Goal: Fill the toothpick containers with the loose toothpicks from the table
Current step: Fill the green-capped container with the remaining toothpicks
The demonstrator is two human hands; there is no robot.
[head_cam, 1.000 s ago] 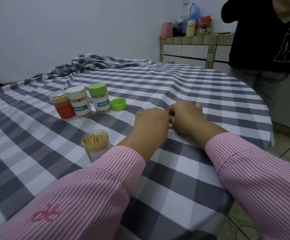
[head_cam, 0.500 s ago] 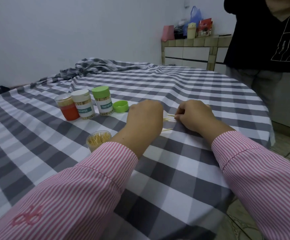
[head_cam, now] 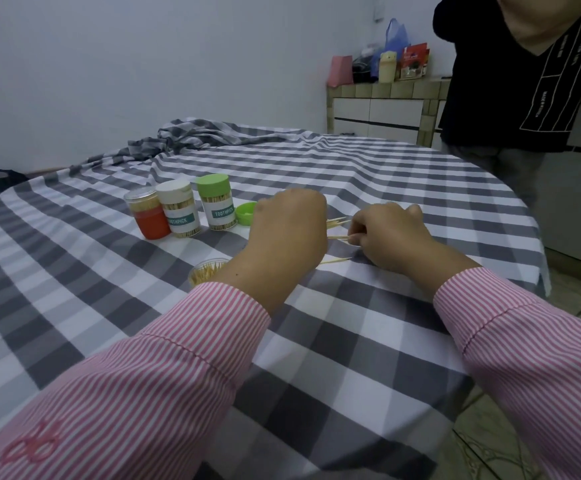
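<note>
On the checked desk (head_cam: 368,341), seen from the head camera, both hands work close together just right of the jars. The left hand (head_cam: 290,233) is curled, knuckles up, and a bunch of toothpicks (head_cam: 336,222) sticks out of its grip toward the right. The right hand (head_cam: 391,233) pinches the end of one toothpick (head_cam: 339,238) between thumb and finger, its other end reaching toward the left hand. A loose toothpick (head_cam: 334,260) lies on the cloth just below and between the two hands.

An open jar (head_cam: 206,271), full of upright toothpicks, stands near the left wrist, partly hidden by it. Farther back three closed jars stand in a row, touching or nearly so: a red jar (head_cam: 147,218) with a clear lid, a white-lid jar (head_cam: 178,211), and a green-lid jar (head_cam: 217,202). A green cap (head_cam: 245,212) lies just right of the green-lid jar, partly behind the left hand.

A person (head_cam: 510,81) in a black shirt stands beyond the desk's far right edge.
</note>
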